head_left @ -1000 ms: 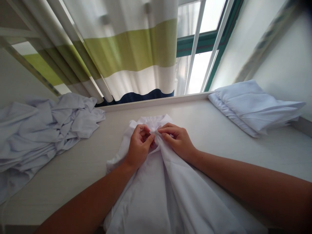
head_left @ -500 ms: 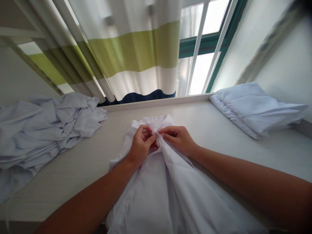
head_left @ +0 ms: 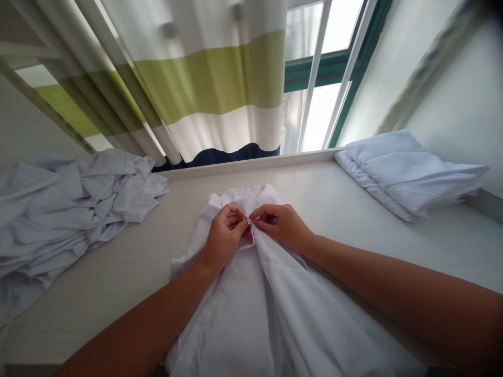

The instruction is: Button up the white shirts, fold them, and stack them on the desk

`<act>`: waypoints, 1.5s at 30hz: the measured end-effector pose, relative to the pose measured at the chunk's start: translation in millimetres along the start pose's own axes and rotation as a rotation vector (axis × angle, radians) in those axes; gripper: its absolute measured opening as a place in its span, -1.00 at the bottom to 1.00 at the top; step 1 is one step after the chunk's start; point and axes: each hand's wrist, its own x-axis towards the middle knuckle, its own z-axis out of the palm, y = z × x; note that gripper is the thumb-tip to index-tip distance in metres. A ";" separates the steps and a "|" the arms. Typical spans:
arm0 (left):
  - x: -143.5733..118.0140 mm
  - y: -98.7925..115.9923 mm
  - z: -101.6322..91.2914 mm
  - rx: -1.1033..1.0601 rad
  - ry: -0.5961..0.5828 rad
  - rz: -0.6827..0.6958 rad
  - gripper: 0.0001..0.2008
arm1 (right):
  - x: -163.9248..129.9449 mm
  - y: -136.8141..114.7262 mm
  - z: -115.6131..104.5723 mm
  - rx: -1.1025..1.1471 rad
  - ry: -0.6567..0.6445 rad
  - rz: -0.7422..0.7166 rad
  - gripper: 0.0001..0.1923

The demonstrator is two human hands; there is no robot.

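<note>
A white collared shirt lies front up with its collar at the far end, its lower part running down toward me past the table edge. My left hand pinches the front opening of the shirt just below the collar. Close against it, my right hand pinches the other front edge between thumb and fingers. The fingertips of both hands nearly meet, and the cloth bunches up between them. Any button there is too small or too covered to make out.
On the left lies a crumpled heap of white garments. A stack of folded white garments sits at the right. Both rest on a pale table with a raised back rim. Behind hang striped curtains and white bars before a window.
The fingertips of both hands have shifted slightly at the shirt's front, still pinching it. The whole view has moved a little, so things appear slightly further left.
</note>
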 end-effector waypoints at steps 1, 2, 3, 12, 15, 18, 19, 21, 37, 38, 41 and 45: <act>-0.5 0.9 0.2 0.009 0.004 0.000 -0.76 | -0.4 -0.2 0.1 -0.014 -0.002 -0.005 -0.86; -1.0 2.0 0.6 0.014 0.007 0.000 -0.77 | -0.7 -0.5 0.2 -0.026 -0.004 -0.012 -0.87; -1.6 3.2 1.0 0.017 0.007 0.000 -0.77 | -0.9 -0.6 0.4 -0.036 -0.006 -0.019 -0.88; -0.2 -4.3 -1.4 0.072 -0.060 -0.016 -0.76 | -1.8 -0.2 2.4 -0.118 -0.038 -0.078 -0.92; 1.6 -9.3 -3.1 0.061 -0.086 -0.033 -0.77 | -2.2 -0.9 3.6 -0.166 -0.040 -0.087 -0.93; 2.2 -11.5 -3.0 0.061 -0.105 -0.041 -0.78 | -2.6 -2.4 4.2 -0.160 -0.042 -0.079 -0.92; 2.2 -11.6 -2.6 0.062 -0.109 -0.040 -0.79 | -2.6 -2.8 4.1 -0.136 -0.044 -0.071 -0.92; 1.8 -11.1 -1.8 0.059 -0.116 -0.039 -0.81 | -2.5 -3.5 3.5 -0.063 -0.049 -0.048 -0.91; -2.1 -9.4 -0.4 0.041 -0.167 -0.034 -0.81 | 1.8 -4.9 2.3 0.081 -0.074 0.086 -0.92; -2.0 -9.5 -0.4 0.042 -0.172 -0.037 -0.81 | 1.6 -5.6 2.3 0.062 -0.069 0.090 -0.92; -2.2 -8.5 0.4 0.037 -0.179 -0.052 -0.79 | 1.3 -6.9 2.6 0.012 -0.051 0.081 -0.91; -2.9 -5.2 2.4 0.032 -0.175 -0.075 -0.76 | 1.3 -6.6 2.9 -0.011 -0.054 0.067 -0.88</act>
